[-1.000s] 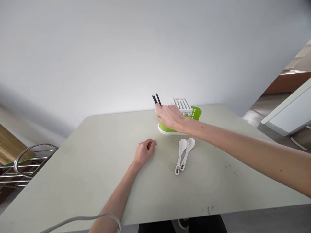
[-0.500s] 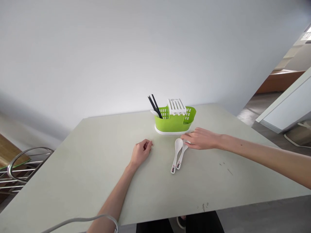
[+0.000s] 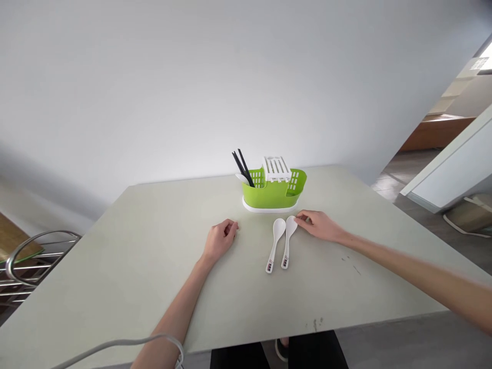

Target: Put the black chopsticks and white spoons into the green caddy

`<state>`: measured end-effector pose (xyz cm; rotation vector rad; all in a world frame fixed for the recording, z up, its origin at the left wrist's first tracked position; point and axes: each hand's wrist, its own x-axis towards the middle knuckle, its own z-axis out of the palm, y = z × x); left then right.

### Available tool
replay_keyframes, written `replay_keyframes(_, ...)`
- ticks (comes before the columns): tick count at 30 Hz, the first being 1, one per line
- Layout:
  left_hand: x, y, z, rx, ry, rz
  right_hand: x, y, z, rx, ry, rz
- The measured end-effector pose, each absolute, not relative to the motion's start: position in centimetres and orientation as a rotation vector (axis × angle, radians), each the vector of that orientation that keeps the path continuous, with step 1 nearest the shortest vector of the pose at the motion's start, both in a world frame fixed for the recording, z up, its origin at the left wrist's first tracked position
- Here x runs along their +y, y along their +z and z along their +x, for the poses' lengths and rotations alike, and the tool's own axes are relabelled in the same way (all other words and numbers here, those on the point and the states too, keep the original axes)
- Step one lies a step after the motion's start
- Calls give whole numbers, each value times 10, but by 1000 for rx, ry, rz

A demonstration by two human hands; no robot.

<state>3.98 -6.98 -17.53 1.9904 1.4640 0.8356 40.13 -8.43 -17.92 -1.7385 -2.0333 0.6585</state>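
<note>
Basket: bright green, gridded with openings — rack and base, white. Chopsticks: black. Spoons: white, the handles printed in dark and reddish marks. Surface — to my eye pale grey-green, with dark scuffs.

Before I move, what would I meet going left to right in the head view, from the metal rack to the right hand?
Curved silver metal rack → left hand, loosely curled → first white spoon with printed handle → second white spoon, alike → right hand, fingertips at that spoon's bowl.
</note>
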Motion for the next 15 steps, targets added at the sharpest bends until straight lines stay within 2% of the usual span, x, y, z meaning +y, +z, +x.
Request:
replay_keyframes(8,-68,-178,40,1466,829,1992,-82,-180,397,-1817,1025,-1703)
replay_keyframes(15,-68,-179,40,1458,831,1996,-85,-173,394,-1680,1156,-1700)
